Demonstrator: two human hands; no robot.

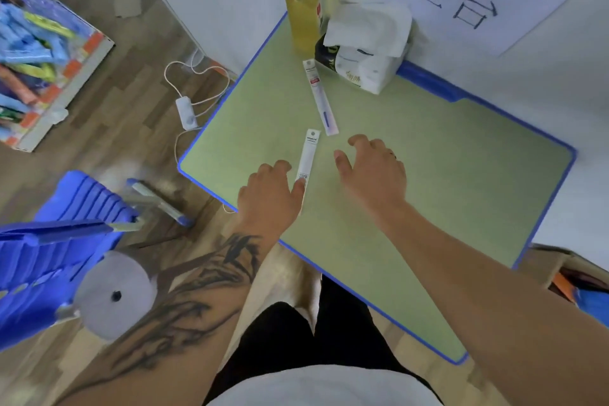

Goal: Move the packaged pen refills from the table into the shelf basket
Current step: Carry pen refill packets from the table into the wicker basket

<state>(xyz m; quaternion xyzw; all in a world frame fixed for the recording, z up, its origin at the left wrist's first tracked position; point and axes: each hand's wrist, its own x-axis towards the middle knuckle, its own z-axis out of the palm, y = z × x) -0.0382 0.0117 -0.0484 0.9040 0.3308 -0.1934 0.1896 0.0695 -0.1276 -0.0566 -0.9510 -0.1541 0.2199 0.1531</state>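
Note:
Two packaged pen refills lie on the green table (428,175). The nearer refill (309,155) is a slim white pack; my left hand (268,191) touches its lower end with the thumb, fingers curled beside it. The farther refill (320,95) lies beyond, towards the bottle, untouched. My right hand (370,168) hovers just right of the nearer refill, fingers loosely bent, holding nothing. The shelf basket (43,53), filled with colourful packs, is at the far left.
A yellow drink bottle (303,10) and a tissue pack (365,46) stand at the table's far edge by the wall. A blue chair (56,241) and a paper roll (115,295) sit at left. A white cable with adapter (186,112) lies on the floor.

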